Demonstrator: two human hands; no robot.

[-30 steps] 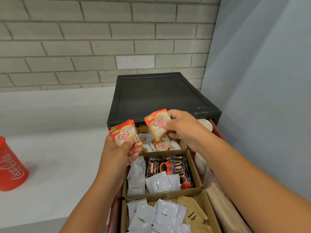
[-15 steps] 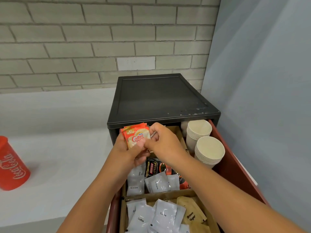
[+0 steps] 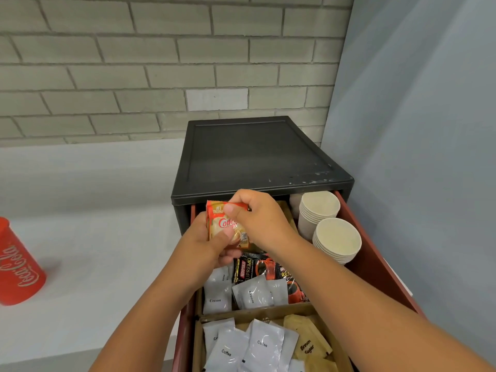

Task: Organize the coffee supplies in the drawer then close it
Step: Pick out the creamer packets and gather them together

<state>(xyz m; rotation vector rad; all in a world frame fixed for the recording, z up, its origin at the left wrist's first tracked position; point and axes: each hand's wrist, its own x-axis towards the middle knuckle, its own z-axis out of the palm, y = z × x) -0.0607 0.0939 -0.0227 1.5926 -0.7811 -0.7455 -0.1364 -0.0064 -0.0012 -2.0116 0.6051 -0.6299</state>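
A person's two hands met over the far end of an open red drawer [image 3: 375,267], both holding a small bunch of orange Coffee-mate sachets [image 3: 220,222] just in front of the black cabinet [image 3: 257,154] that housed the drawer. The left hand [image 3: 204,247] cupped the bunch from below and the left, its thumb pressed across the sachets' face. The right hand [image 3: 259,221] came in from the right, its fingers [image 3: 230,209] curled and pinching the top edge of the sachets. The bunch stood roughly upright, held above the drawer's far compartment; how many sachets it contained could not be told.

Inside the drawer, cardboard dividers [image 3: 255,310] split the left side into compartments. The middle one held black Kopiko sachets [image 3: 248,269] with white Cream sachets [image 3: 216,294] lying partly over them. The near one held white Coffee sachets [image 3: 264,345] on the left and tan Brown Sugar packets [image 3: 308,343] on the right. Two stacks of paper cups [image 3: 336,240] stood along the drawer's far right side, one behind the other.

The cabinet sat on a white tabletop [image 3: 107,251] against a grey brick wall [image 3: 161,63]. A red Coca-Cola cup [image 3: 18,272] stood at the left edge of the scene, well apart from the drawer.
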